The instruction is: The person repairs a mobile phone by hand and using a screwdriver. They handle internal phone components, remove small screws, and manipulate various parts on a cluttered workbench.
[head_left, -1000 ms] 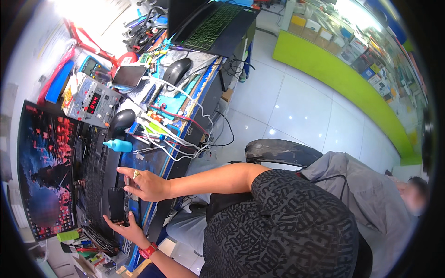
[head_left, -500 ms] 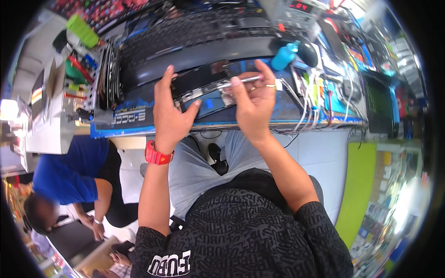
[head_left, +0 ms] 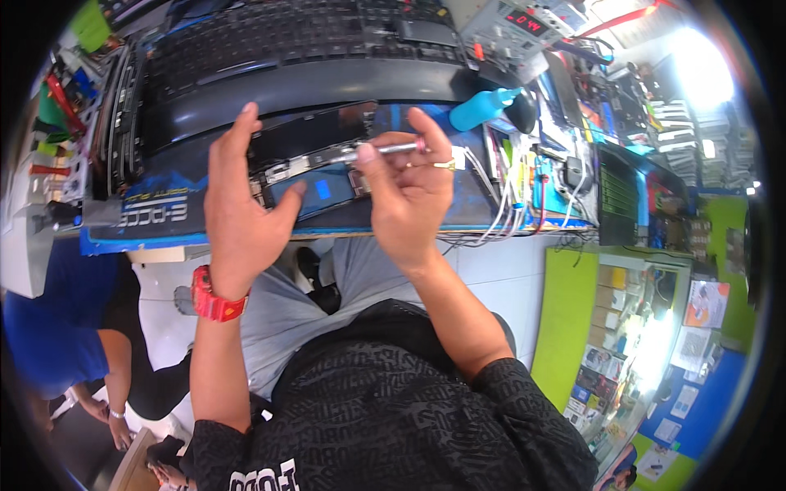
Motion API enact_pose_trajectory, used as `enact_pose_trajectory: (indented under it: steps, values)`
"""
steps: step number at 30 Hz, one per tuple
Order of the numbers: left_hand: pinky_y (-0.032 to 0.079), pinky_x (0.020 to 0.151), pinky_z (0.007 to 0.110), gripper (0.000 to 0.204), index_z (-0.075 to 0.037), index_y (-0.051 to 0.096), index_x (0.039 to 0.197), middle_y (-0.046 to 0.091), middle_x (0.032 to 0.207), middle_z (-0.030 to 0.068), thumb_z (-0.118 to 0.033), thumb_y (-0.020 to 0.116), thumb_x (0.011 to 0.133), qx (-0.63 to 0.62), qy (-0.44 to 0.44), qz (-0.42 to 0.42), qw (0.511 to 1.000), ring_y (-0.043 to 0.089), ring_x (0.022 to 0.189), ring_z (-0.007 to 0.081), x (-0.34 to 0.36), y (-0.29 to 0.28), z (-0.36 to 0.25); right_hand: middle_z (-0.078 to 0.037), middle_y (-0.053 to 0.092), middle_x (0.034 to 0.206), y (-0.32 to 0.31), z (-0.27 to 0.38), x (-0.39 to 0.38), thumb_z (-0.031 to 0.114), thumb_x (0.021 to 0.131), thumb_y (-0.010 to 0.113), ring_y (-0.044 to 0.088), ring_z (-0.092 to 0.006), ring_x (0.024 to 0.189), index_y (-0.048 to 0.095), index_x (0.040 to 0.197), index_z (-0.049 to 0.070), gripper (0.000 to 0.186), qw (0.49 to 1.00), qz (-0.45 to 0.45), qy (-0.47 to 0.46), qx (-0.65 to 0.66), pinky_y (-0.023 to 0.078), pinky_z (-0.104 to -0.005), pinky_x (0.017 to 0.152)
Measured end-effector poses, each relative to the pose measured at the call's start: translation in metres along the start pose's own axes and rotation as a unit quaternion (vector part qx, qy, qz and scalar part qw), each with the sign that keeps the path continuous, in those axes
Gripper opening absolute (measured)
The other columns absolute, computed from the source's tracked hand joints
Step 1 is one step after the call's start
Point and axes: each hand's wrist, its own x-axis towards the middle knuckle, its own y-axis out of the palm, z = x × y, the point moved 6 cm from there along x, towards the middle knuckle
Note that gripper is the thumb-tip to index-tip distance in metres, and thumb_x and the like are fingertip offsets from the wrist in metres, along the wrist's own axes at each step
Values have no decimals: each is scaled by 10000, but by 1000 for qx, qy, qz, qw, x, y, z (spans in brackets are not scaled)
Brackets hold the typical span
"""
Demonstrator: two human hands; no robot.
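My left hand [head_left: 244, 209] is curved around the left end of an opened black phone [head_left: 323, 188], its thumb on the lower part. The phone shows a dark screen panel [head_left: 315, 131], a silver strip of internal parts and a blue patch. My right hand [head_left: 405, 188] is closed on a slim silver screwdriver [head_left: 397, 148], lying nearly level with its tip over the phone's inner parts at the right. The phone rests on a dark blue mat [head_left: 164, 200] with pale lettering.
Behind are a black keyboard [head_left: 254, 37], teal bottle [head_left: 479, 109] and power supply [head_left: 516, 29]. Cables [head_left: 524, 180] and a laptop [head_left: 622, 192] lie right; tool racks [head_left: 65, 123] stand left. A person in blue [head_left: 65, 319] is at lower left, beside me.
The view has swung round to face the bench squarely, then shifted slightly rightward. Both hands stay at the phone; the screwdriver in my right hand now shows clearly.
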Motion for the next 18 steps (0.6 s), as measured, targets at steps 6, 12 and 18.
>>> enact_pose_trajectory:
  steps: [6, 12, 18]
  values:
    - [520, 1086, 418, 996, -96, 411, 1656, 589, 1445, 178, 35, 838, 767, 2, 8, 7, 1000, 632, 1298, 324, 1, 1, -1, -118, 711, 1090, 0, 3, 1, -95, 979, 736, 709, -126, 903, 427, 1513, -37, 619, 1000, 1, -17, -18, 599, -255, 775]
    - [514, 1087, 430, 1001, -96, 415, 1654, 594, 1446, 181, 9, 861, 765, 11, 22, 3, 1000, 635, 1293, 339, 1, -1, -1, -145, 722, 1089, 0, 2, 1, -65, 991, 738, 743, -153, 906, 436, 1501, -27, 594, 999, 8, -3, -31, 643, -277, 805]
    - [515, 1092, 458, 973, -79, 423, 1636, 591, 1433, 205, -19, 853, 765, 7, 25, 3, 1000, 610, 1314, 386, 2, -2, -2, -145, 719, 1080, 1, 0, 2, -56, 1002, 732, 745, -157, 904, 433, 1505, -23, 586, 999, 17, -3, -33, 646, -280, 803]
